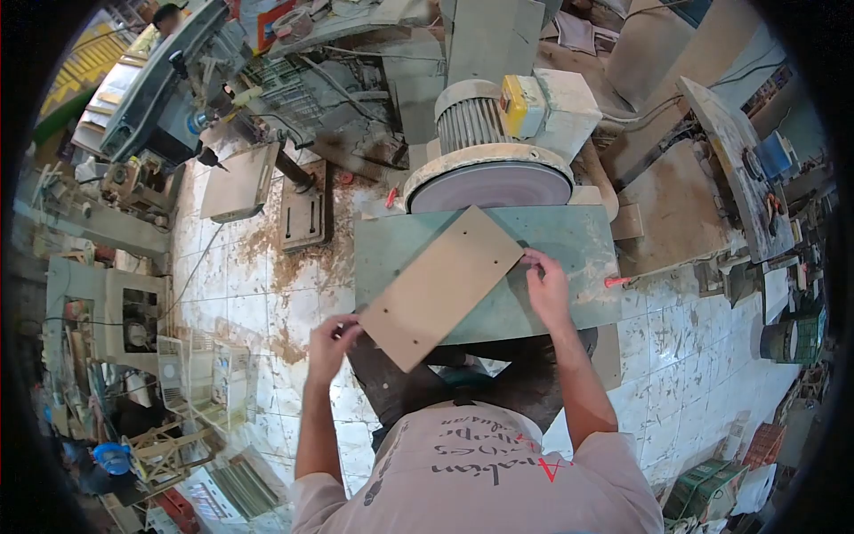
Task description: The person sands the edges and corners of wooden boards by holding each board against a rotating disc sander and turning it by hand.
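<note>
A flat brown rectangular board (442,289) with several small dark holes lies diagonally over the green table (578,240). One upper corner of the board is close to the grey sanding disc (494,187). My left hand (334,338) pinches the board's lower left corner, which reaches past the table's front edge. At the right corner, the fingers of my right hand (544,283) hold the board's edge. Above the disc sits a ribbed motor (470,120) with a yellow box (523,105) beside it.
A drill press (209,133) stands at the upper left, its slotted base (304,209) on the dusty tiled floor. Red-tipped pieces stick out near both sides of the green table. At the right is a workbench (676,209); a person (167,16) is partly visible at the top left.
</note>
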{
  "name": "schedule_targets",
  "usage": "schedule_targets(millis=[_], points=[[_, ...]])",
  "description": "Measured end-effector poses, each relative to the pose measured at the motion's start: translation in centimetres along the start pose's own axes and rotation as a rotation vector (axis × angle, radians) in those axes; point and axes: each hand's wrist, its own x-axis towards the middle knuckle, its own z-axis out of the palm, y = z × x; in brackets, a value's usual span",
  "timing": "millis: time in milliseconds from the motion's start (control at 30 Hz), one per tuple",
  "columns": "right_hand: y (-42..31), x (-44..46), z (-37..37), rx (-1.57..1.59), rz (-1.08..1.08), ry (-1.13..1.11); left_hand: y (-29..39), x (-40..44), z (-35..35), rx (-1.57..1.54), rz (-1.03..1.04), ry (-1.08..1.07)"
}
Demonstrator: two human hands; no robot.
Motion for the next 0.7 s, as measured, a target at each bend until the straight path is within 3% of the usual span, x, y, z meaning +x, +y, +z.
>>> schedule_targets(millis=[167,233,367,433,467,533,667,700], points=[[0.4,2.8,-0.9,-0.021,0.017,0.047,0.1,-4.0,5.3,-0.089,0.040,-0.215],[0.8,4.1,-0.8,0.049,-0.006,0.091,1.2,-5.2,8.1,-0.028,0.183,-0.227],[0.6,5.7,-0.8,0.012,0.013,0.085,3.0,-6.8,12.4,-0.141,0.084,-0.322],[0.4,5.8,-0.6,-0.012,0.058,0.066,2.6,-7.1,14.3,-0.439,0.043,-0.386],[0.1,5.7,-0.6,-0.013,0.055,0.065,2.3,-7.0,15.1,-0.440,0.045,-0.384],[-0.6,4.6,-0.6,0.006,0.072,0.068,2.2,-7.0,16.0,-0.848,-0.405,-0.407],[0.7,3.0,-0.4,0.101,0.070,0.091,2.9,-7.1,16.0,-0.826,-0.376,-0.411],[0.6,2.8,-0.8,0.177,0.168,0.056,3.0,-7.2,15.2,-0.765,-0.339,-0.444]])
